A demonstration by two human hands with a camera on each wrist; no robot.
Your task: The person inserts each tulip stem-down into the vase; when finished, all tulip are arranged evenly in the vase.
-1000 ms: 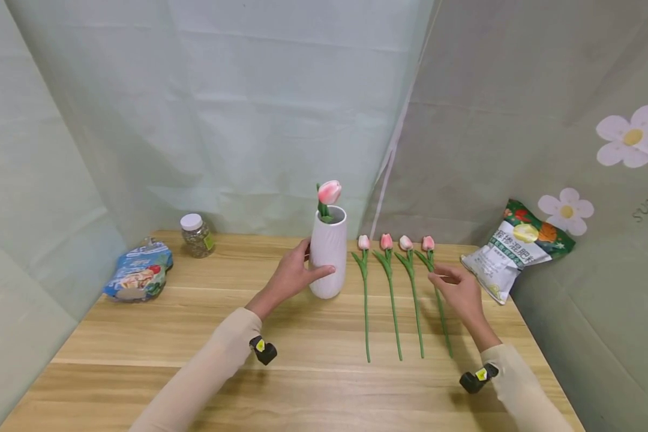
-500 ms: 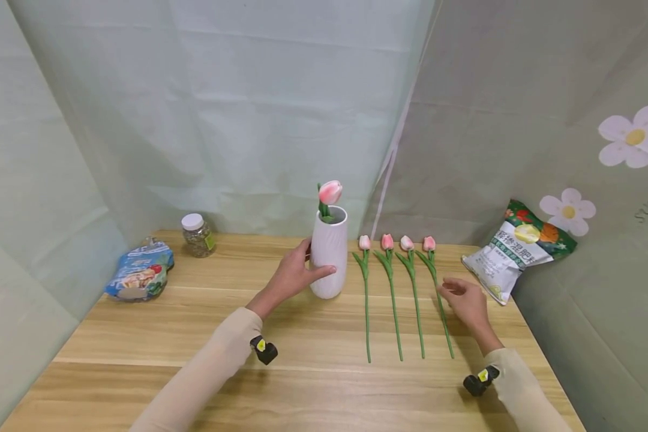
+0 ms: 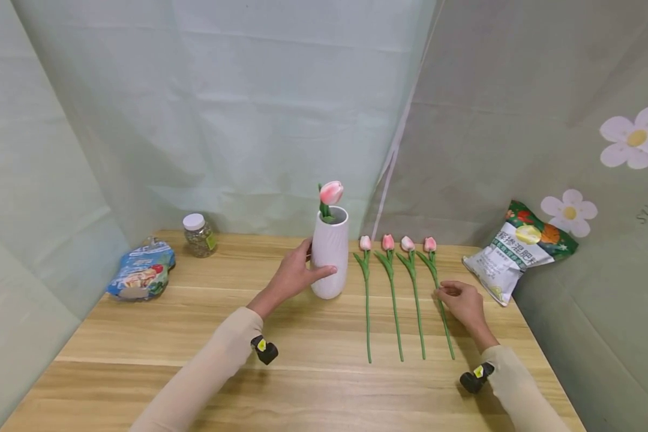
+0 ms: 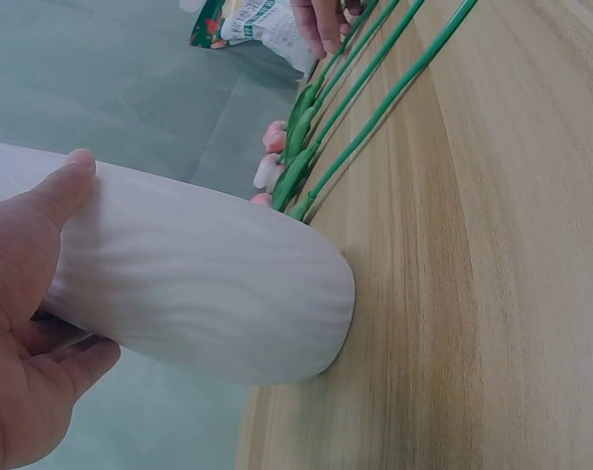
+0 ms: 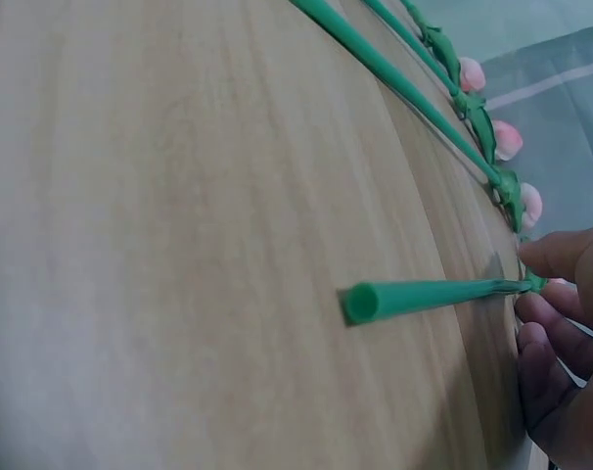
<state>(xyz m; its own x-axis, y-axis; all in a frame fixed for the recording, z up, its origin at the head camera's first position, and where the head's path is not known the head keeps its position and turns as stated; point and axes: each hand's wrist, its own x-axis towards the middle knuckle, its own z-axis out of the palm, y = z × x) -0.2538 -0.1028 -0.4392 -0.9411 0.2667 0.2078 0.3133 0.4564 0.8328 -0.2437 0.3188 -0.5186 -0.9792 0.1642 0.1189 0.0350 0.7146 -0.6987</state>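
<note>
My left hand (image 3: 293, 277) grips a white ribbed vase (image 3: 329, 255), thumb across the front and fingers around its left side. The vase stands upright on the table, with one pink tulip (image 3: 332, 192) in its mouth. To its right, several more tulips lie side by side, blooms toward the back wall. Over the rightmost tulip (image 3: 430, 244) is my right hand (image 3: 465, 307), pinching its green stem below the leaves. The right wrist view shows that stem (image 5: 424, 297) running between thumb and fingers, its hollow cut end toward the camera.
A white and green printed bag (image 3: 510, 258) leans against the wall at the right. At the back left stand a white-lidded jar (image 3: 198, 237) and a blue printed package (image 3: 142, 273). Fabric walls (image 3: 248, 120) enclose the wooden table (image 3: 313, 372).
My right hand has shifted down the rightmost stem, from near the leaves to lower, pulling slightly off it and coming back onto it. My left hand keeps its hold on the vase.
</note>
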